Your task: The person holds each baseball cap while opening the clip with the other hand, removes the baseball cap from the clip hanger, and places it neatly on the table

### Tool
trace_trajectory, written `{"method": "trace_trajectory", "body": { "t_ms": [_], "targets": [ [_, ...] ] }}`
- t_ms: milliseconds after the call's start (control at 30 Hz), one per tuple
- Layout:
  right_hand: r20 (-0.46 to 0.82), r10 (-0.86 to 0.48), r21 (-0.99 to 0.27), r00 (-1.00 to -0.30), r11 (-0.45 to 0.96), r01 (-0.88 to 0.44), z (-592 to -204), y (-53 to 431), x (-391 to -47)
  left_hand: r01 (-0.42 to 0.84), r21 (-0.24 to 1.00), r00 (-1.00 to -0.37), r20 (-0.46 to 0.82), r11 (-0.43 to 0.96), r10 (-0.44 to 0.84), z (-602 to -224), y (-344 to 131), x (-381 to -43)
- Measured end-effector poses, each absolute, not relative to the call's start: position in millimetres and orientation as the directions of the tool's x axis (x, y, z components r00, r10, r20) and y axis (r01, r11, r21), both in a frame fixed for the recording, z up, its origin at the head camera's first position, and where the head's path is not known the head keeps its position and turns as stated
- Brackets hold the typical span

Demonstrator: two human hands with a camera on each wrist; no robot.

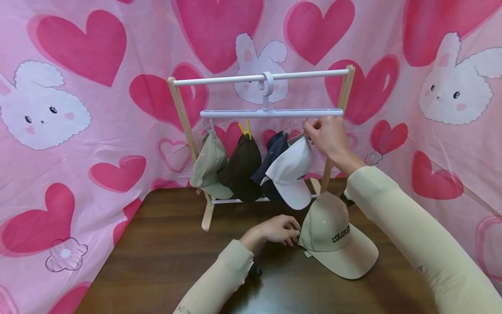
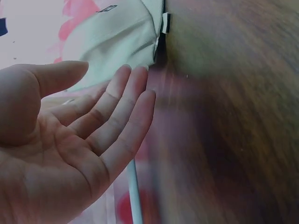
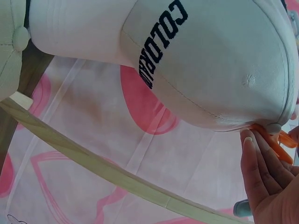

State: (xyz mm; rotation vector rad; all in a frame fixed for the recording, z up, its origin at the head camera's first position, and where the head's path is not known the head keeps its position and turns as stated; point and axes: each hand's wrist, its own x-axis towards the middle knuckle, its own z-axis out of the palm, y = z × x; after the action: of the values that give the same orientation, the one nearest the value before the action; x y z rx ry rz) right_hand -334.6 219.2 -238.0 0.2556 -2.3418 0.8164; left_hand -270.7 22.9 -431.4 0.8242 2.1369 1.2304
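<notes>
My right hand pinches an orange clothespin at the top button of a white cap. The cap, with dark COLORADO-like lettering in the right wrist view, hangs below the right end of a white hanger bar. On the table, a beige cap with "COLORA" visible rests brim toward the right front. Beside its left edge is my left hand, fingers loosely extended and holding nothing. In the left wrist view its fingertips are close to the cap; whether they touch it I cannot tell.
A wooden-sided rack with a white top rod carries the hanger. A light beige cap, a dark brown cap under a yellow clothespin, and a navy cap hang left of the white one. Below is the brown table.
</notes>
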Motion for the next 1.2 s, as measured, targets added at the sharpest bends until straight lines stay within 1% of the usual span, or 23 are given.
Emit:
{"method": "trace_trajectory", "body": {
  "t_ms": [200, 333, 467, 633, 833, 967, 1033, 1200],
  "targets": [
    [0.601, 0.026, -0.501, -0.799, 0.791, -0.351, -238.0, 218.3, -335.8, 0.361, 0.84, -0.664, -0.075, 0.406, 0.744, -427.4, 15.8, -274.2],
    [0.588, 0.035, -0.513, -0.808, 0.788, -0.339, -238.1, 218.5, -334.2, 0.427, 0.799, -0.696, -0.009, 0.424, 0.718, -427.2, 12.7, -275.6],
    [0.606, 0.027, -0.504, -0.795, 0.786, -0.357, -237.9, 218.9, -333.5, 0.474, 0.767, -0.731, 0.068, 0.433, 0.679, -427.2, 9.0, -276.7],
    [0.611, 0.02, -0.505, -0.792, 0.78, -0.37, -237.4, 218.7, -333.6, 0.486, 0.781, -0.764, 0.161, 0.392, 0.625, -426.6, 3.9, -278.6],
    [0.599, 0.016, -0.51, -0.801, 0.779, -0.366, -238.0, 218.6, -334.2, 0.436, 0.847, -0.81, 0.22, 0.305, 0.544, -423.5, -1.6, -278.7],
    [0.595, 0.018, -0.515, -0.804, 0.777, -0.363, -238.7, 218.4, -334.2, 0.442, 0.86, -0.815, 0.268, 0.254, 0.514, -417.4, -3.2, -277.6],
    [0.595, 0.021, -0.516, -0.803, 0.777, -0.362, -238.9, 218.5, -333.8, 0.448, 0.865, -0.813, 0.29, 0.225, 0.505, -406.7, -4.2, -270.9],
    [0.603, 0.024, -0.509, -0.798, 0.781, -0.361, -238.9, 217.6, -333.6, 0.435, 0.88, -0.82, 0.3, 0.189, 0.488, -387.9, -5.9, -259.4]
  ]
}}
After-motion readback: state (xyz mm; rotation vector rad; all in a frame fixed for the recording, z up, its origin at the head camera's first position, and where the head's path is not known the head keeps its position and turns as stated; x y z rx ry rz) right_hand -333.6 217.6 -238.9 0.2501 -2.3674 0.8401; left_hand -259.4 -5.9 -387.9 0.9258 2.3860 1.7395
